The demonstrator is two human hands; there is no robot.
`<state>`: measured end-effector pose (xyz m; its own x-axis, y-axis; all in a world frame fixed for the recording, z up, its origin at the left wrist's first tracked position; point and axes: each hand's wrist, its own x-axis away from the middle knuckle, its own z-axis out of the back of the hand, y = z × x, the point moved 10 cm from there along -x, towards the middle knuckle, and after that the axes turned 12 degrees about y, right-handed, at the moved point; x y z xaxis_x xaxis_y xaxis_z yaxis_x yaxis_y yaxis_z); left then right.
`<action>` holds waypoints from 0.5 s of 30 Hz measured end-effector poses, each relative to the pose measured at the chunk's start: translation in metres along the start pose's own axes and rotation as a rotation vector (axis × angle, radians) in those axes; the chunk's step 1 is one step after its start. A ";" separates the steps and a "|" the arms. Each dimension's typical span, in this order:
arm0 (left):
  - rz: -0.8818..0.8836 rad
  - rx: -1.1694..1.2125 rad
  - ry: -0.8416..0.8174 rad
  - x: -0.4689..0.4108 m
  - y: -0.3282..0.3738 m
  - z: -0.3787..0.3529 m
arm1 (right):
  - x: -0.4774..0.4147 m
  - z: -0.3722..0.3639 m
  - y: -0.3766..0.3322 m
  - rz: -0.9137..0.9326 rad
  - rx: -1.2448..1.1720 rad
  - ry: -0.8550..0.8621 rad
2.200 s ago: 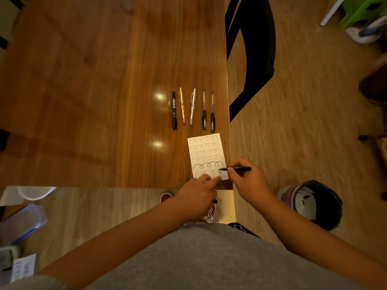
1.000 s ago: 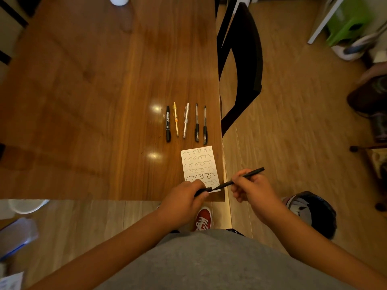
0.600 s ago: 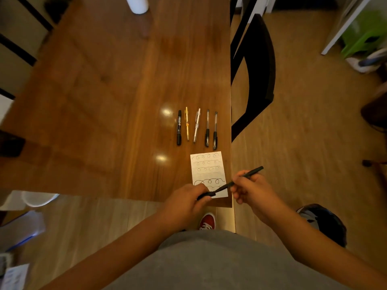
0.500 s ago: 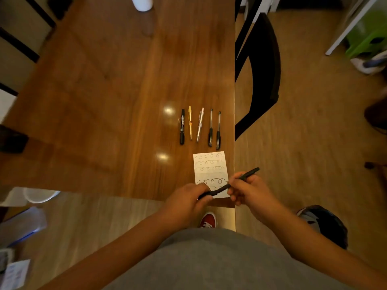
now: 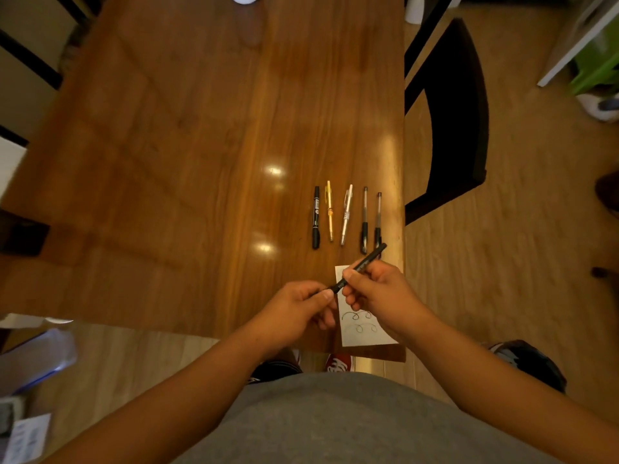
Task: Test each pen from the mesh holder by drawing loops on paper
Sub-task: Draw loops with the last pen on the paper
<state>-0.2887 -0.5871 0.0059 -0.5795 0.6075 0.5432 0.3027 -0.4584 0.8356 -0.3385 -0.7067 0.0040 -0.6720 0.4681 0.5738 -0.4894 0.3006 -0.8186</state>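
This looks like a home, most likely a dining room. A long, glossy wooden table [image 5: 167, 145] shows 2 bright light reflections, and a black chair [image 5: 459, 128] stands at its right side. The floor [image 5: 519, 279] is pale wood-look plank. Household clutter lies round the edges: a green plastic piece [image 5: 599, 58] beside a white frame [image 5: 569, 45] at the upper right, and a clear plastic box [image 5: 37, 360] and printed sheets [image 5: 23, 440] at the lower left. 5 pens [image 5: 346, 216] lie in a row on the table. The person wears a grey shirt [image 5: 335, 420] and a red sneaker [image 5: 338, 363].
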 end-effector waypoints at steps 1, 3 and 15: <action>0.011 0.000 0.002 -0.005 -0.002 0.008 | -0.007 -0.008 -0.002 -0.004 0.019 -0.004; 0.019 -0.057 0.019 -0.019 -0.009 0.024 | -0.024 -0.023 -0.004 -0.017 0.091 0.006; -0.343 -1.301 0.240 -0.103 -0.033 0.138 | -0.144 -0.093 -0.024 0.084 0.898 0.132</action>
<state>-0.1344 -0.5447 -0.0667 -0.6367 0.7481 0.1871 -0.7284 -0.6631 0.1726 -0.1783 -0.7037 -0.0616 -0.6828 0.5675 0.4602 -0.7278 -0.4731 -0.4964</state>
